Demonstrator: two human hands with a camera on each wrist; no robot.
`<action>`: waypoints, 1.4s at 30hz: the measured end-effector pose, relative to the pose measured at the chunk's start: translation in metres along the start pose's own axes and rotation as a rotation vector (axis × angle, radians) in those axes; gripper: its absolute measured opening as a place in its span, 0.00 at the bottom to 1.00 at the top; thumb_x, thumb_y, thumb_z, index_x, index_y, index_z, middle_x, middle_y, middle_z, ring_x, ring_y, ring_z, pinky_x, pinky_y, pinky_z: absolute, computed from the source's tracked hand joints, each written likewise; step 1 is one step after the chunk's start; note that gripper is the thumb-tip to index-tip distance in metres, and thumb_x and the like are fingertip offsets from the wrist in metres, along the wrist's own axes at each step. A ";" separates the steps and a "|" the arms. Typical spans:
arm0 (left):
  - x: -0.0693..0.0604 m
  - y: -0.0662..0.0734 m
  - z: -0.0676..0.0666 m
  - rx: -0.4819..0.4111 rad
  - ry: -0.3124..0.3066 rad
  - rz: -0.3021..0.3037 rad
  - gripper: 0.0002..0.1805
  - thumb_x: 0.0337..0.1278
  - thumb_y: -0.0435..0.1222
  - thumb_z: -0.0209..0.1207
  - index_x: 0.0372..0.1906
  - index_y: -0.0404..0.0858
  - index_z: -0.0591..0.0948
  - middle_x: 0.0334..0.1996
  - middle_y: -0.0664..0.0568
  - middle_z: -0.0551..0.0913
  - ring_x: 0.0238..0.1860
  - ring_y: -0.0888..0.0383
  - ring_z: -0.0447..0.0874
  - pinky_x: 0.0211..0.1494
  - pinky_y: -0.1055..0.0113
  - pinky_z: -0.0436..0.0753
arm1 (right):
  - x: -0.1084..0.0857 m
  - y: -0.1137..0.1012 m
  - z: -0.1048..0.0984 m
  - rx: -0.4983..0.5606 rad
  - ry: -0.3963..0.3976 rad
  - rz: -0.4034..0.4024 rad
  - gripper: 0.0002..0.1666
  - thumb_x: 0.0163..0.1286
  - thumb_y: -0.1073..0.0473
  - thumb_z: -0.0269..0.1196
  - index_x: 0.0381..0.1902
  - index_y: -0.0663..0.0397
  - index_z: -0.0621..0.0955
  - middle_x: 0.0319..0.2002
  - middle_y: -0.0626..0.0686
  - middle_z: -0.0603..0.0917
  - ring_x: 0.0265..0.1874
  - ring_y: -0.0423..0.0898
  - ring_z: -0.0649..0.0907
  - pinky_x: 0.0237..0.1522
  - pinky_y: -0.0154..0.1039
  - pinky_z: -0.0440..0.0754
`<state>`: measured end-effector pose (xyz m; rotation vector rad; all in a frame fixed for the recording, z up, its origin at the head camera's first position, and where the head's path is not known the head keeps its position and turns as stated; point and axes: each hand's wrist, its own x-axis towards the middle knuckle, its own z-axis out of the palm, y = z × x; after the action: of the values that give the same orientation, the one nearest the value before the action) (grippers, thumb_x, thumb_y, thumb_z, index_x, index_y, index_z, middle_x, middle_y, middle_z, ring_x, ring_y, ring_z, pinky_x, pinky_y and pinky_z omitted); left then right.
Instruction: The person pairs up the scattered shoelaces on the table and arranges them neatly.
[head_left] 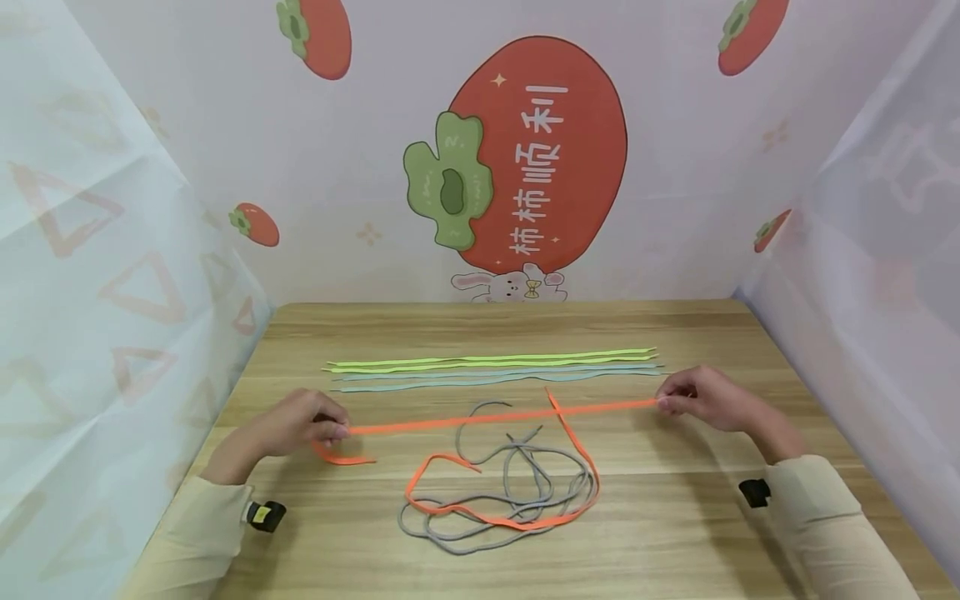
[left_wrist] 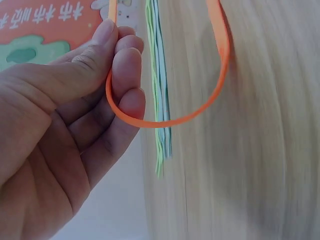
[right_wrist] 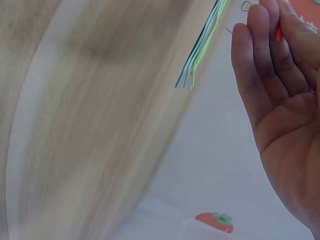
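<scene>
An orange lace [head_left: 450, 422] is stretched straight between both hands, above the wooden table. The left hand [head_left: 300, 422] pinches it between thumb and fingers, and a loose tail hangs in a loop below that grip, plain in the left wrist view [left_wrist: 170, 122]. At the other end the right hand [head_left: 705, 398] pinches the lace's tip [right_wrist: 279, 34] between thumb and fingertips. A second orange lace [head_left: 525, 526] lies curved over a tangled grey lace [head_left: 465, 550], partly under the stretched one.
Two yellow-green laces [head_left: 487, 360] and two light blue laces [head_left: 487, 382] lie side by side across the table [head_left: 360, 533], beyond the hands. A printed sheet [head_left: 337, 167] stands behind the table, with white sheets at both sides.
</scene>
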<state>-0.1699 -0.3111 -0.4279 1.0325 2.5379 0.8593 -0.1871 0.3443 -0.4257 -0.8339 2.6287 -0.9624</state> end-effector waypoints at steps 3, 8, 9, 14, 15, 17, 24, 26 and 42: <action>-0.005 -0.005 -0.003 0.009 0.008 -0.005 0.15 0.70 0.30 0.65 0.24 0.41 0.82 0.20 0.60 0.79 0.24 0.73 0.71 0.31 0.73 0.75 | 0.000 0.005 -0.003 -0.018 0.007 0.016 0.05 0.76 0.64 0.66 0.39 0.57 0.89 0.34 0.51 0.90 0.32 0.38 0.87 0.35 0.38 0.87; -0.017 -0.012 -0.010 0.019 0.018 -0.044 0.16 0.70 0.31 0.65 0.23 0.41 0.81 0.19 0.59 0.77 0.24 0.74 0.70 0.32 0.72 0.73 | -0.006 0.017 -0.007 -0.043 0.050 0.025 0.04 0.74 0.67 0.67 0.37 0.59 0.88 0.32 0.50 0.89 0.30 0.36 0.85 0.33 0.35 0.84; -0.019 -0.014 -0.012 0.027 0.027 -0.046 0.15 0.70 0.31 0.65 0.23 0.41 0.81 0.19 0.59 0.77 0.24 0.74 0.70 0.32 0.72 0.73 | -0.007 0.019 -0.008 -0.046 0.062 0.023 0.04 0.73 0.68 0.67 0.37 0.58 0.88 0.32 0.50 0.89 0.30 0.35 0.84 0.32 0.34 0.83; -0.031 -0.024 -0.019 0.070 0.071 -0.045 0.16 0.70 0.29 0.64 0.23 0.44 0.81 0.19 0.61 0.76 0.24 0.74 0.67 0.30 0.72 0.71 | -0.013 0.031 -0.011 -0.055 0.111 0.009 0.04 0.71 0.69 0.68 0.35 0.59 0.88 0.30 0.49 0.88 0.29 0.31 0.81 0.31 0.32 0.82; -0.033 -0.027 -0.021 0.068 0.075 -0.050 0.15 0.70 0.29 0.64 0.24 0.44 0.82 0.20 0.61 0.76 0.24 0.74 0.67 0.30 0.72 0.70 | -0.014 0.033 -0.011 -0.056 0.119 0.010 0.04 0.71 0.70 0.68 0.35 0.59 0.88 0.30 0.50 0.88 0.29 0.30 0.81 0.31 0.32 0.83; -0.035 -0.032 -0.023 0.058 0.081 -0.064 0.14 0.70 0.29 0.64 0.26 0.43 0.83 0.20 0.60 0.78 0.24 0.73 0.69 0.30 0.72 0.71 | -0.016 0.037 -0.013 -0.065 0.129 0.017 0.05 0.71 0.70 0.68 0.34 0.58 0.87 0.30 0.50 0.88 0.29 0.30 0.82 0.30 0.32 0.83; -0.037 -0.047 -0.031 0.034 0.085 -0.173 0.10 0.72 0.32 0.64 0.30 0.41 0.86 0.23 0.59 0.82 0.27 0.72 0.76 0.32 0.71 0.77 | -0.019 0.047 -0.022 -0.107 0.133 0.135 0.04 0.73 0.67 0.68 0.36 0.59 0.88 0.30 0.49 0.89 0.29 0.32 0.82 0.32 0.32 0.82; -0.036 -0.051 -0.034 0.027 0.091 -0.210 0.09 0.72 0.32 0.64 0.31 0.40 0.87 0.25 0.59 0.83 0.27 0.71 0.77 0.33 0.71 0.78 | -0.018 0.049 -0.026 -0.123 0.128 0.172 0.05 0.74 0.66 0.67 0.37 0.59 0.88 0.31 0.49 0.88 0.29 0.32 0.81 0.32 0.32 0.82; 0.001 -0.073 -0.051 0.183 0.288 -0.311 0.07 0.72 0.33 0.65 0.38 0.34 0.90 0.29 0.48 0.90 0.30 0.61 0.83 0.34 0.69 0.79 | 0.023 0.047 -0.036 -0.176 0.172 0.304 0.11 0.80 0.61 0.63 0.40 0.64 0.86 0.33 0.57 0.88 0.33 0.47 0.83 0.32 0.35 0.77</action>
<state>-0.2328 -0.3739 -0.4323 0.5642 2.9591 0.7432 -0.2404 0.3789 -0.4291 -0.3792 2.9075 -0.7611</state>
